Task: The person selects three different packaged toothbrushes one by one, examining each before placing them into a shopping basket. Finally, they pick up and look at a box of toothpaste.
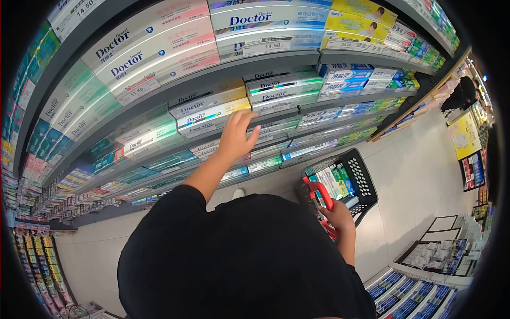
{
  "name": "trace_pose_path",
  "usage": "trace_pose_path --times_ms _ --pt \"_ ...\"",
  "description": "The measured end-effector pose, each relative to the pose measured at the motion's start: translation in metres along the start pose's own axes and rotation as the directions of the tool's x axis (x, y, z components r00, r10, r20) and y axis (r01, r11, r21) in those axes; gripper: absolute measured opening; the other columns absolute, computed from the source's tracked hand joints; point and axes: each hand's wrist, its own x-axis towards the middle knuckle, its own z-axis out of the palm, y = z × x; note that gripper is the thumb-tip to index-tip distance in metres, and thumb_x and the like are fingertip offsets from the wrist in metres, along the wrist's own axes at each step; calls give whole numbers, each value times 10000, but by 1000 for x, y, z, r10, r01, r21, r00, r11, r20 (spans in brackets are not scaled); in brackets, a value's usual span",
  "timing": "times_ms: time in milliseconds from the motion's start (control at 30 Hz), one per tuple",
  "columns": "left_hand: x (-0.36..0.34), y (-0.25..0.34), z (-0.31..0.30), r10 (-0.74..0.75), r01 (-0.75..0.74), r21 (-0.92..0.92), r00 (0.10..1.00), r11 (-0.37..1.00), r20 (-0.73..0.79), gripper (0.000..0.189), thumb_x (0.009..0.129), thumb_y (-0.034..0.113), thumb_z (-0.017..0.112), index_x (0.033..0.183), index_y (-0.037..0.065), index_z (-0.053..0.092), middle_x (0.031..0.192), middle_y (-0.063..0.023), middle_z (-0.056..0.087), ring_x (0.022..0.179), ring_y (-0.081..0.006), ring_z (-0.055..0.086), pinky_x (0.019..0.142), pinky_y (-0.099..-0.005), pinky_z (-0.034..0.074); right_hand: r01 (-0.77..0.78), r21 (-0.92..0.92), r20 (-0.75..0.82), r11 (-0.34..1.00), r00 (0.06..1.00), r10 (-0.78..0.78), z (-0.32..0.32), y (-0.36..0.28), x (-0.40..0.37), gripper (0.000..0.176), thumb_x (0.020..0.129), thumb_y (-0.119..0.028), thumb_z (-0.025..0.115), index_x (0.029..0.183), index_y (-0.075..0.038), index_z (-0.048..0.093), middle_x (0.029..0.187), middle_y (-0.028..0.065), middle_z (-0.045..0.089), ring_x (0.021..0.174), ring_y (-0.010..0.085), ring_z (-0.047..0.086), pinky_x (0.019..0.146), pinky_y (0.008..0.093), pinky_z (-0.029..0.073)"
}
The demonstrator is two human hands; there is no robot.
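Note:
My left hand (239,137) reaches out to the shelf, thumb apart from the fingers and nothing held. Its fingertips overlap the right end of a white and yellow Dental Doctor toothpaste box (204,118). Just beyond them sits a stack of silver-green toothpaste boxes (284,91). Low on my right, my right hand (340,215) is closed around the red handle (322,192) of a black shopping basket (366,186). Several boxes (334,179), green and white ones among them, lie inside the basket, along with a dark item partly behind the handle.
Grey shelves of toothpaste curve across the front, with a 14.50 price tag (265,47) above. A tiled floor (409,165) runs to the right. Wire racks (435,250) and a low display of blue boxes (411,292) stand at lower right. Another person (461,94) is far right.

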Motion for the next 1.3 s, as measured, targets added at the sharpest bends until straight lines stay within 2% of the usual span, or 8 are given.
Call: trace_pose_path --times_ms 300,500,633,733,900,1067,1167,1300 --pt "69 -38 41 173 -211 505 977 837 121 586 742 168 662 1259 18 429 1302 -117 411 1213 -286 386 1021 -450 273 -2 -68 -243 998 970 -15 17 -4 -4 531 757 -388 668 1114 -6 580 917 241 629 904 380 598 799 414 454" --pt "73 -42 55 0 -79 485 987 871 160 497 740 174 677 1187 76 482 1302 -110 448 1260 -266 356 1055 -464 207 -67 256 -108 964 989 97 1 -16 -12 485 744 -398 685 1065 -41 620 872 203 642 830 320 621 761 371 462" --pt "74 -37 49 14 -92 437 984 895 177 421 735 145 690 1119 91 526 1259 -103 480 1212 -267 406 1026 -454 244 -148 195 -34 970 987 158 0 -17 -8 462 743 -410 683 990 -21 639 836 190 642 794 304 621 739 364 463" --pt "74 -22 35 -79 32 208 972 978 222 380 726 116 700 1071 89 542 1206 -116 504 1120 -298 458 954 -438 323 -175 214 -6 961 984 181 1 -13 -7 469 740 -425 681 967 -16 643 810 184 637 772 298 617 725 364 464" --pt "60 5 11 64 -61 -80 998 995 27 322 702 101 731 940 73 517 1153 -153 511 1050 -329 476 880 -416 391 -184 257 5 949 982 189 5 -5 -3 488 736 -421 686 998 -14 633 807 175 636 770 288 614 718 356 465" --pt "42 22 -28 39 15 -448 993 894 110 312 710 65 736 865 62 465 1133 -172 515 1071 -284 506 845 -384 459 90 39 -379 995 923 -68 14 -8 -11 821 689 -381 748 1335 -37 377 1033 150 578 987 267 547 851 356 426" --pt "23 30 -31 -21 260 -830 958 494 287 331 726 24 726 911 76 457 1131 -175 515 1099 -246 503 872 -361 458 384 150 -620 911 755 -215 24 -8 -17 919 660 -397 762 1365 -12 315 1113 152 537 1053 265 507 874 372 408" --pt "9 31 -23 84 403 -875 895 266 438 343 733 -25 703 942 75 450 1156 -175 506 1107 -227 504 909 -357 434 669 568 -700 479 699 -145 21 -46 -17 1069 700 -711 565 1420 -28 168 1271 159 435 1069 238 503 871 340 421"
